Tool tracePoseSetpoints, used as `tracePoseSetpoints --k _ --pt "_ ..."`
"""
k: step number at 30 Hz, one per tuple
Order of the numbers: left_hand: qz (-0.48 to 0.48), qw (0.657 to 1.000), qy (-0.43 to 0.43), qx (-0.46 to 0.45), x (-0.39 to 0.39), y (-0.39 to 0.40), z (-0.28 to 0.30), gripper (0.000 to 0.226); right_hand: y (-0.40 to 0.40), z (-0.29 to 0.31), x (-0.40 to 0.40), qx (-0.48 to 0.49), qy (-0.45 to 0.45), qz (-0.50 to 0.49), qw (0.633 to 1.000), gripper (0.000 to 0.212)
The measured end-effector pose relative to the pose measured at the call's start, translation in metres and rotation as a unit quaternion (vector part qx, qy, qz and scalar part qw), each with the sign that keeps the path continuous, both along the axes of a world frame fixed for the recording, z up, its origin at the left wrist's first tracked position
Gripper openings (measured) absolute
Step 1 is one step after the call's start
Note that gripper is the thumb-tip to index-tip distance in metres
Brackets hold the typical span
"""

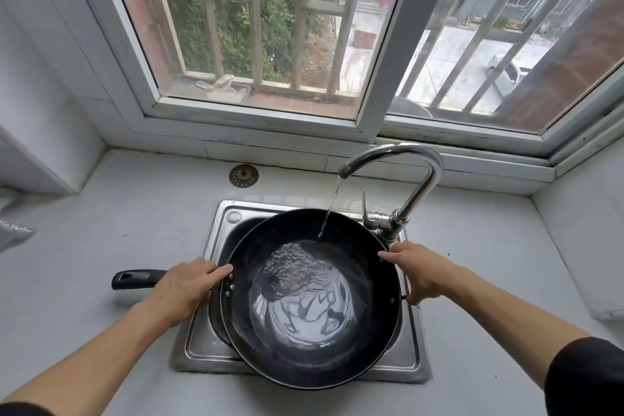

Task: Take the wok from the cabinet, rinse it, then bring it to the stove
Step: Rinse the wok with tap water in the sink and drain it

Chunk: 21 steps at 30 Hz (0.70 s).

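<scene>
The black wok [310, 297] sat over the steel sink [216, 236], water pooled in its bowl, while a thin stream fell from the curved faucet [408, 176] onto its far inner wall. The left hand [189, 284] gripped the long handle [135, 279] where it joined the rim. The right hand [415, 270] curled around the opposite rim, beside the faucet base.

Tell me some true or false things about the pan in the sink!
1. Water runs from the curved chrome tap into the round black metal wok. True.
2. The wok is dry inside. False: water pools in it.
3. The left hand holds the wok where the long black handle joins it. True.
4. The right hand turns the tap. False: it grips the wok's rim.
5. The wok sits on a stove. False: it is over the steel sink.
</scene>
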<state>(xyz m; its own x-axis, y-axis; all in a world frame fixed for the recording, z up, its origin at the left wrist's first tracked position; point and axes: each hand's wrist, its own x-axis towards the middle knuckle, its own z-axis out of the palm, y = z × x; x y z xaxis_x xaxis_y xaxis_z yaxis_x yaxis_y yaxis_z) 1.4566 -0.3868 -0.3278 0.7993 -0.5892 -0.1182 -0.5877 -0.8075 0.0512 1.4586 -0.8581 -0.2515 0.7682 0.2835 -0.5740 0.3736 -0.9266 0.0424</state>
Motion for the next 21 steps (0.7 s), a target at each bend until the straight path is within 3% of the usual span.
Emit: tracePoseSetpoints --k 16,21 --pt "-0.095 0.995 -0.029 0.012 0.001 -0.043 0.001 0.105 -0.035 0.039 -0.061 -0.027 0.052 -0.065 0.996 0.09" --pt "-0.122 0.992 -0.034 0.012 0.01 -0.058 0.0 0.107 -0.045 0.051 -0.089 -0.02 0.057 -0.125 0.99 0.097"
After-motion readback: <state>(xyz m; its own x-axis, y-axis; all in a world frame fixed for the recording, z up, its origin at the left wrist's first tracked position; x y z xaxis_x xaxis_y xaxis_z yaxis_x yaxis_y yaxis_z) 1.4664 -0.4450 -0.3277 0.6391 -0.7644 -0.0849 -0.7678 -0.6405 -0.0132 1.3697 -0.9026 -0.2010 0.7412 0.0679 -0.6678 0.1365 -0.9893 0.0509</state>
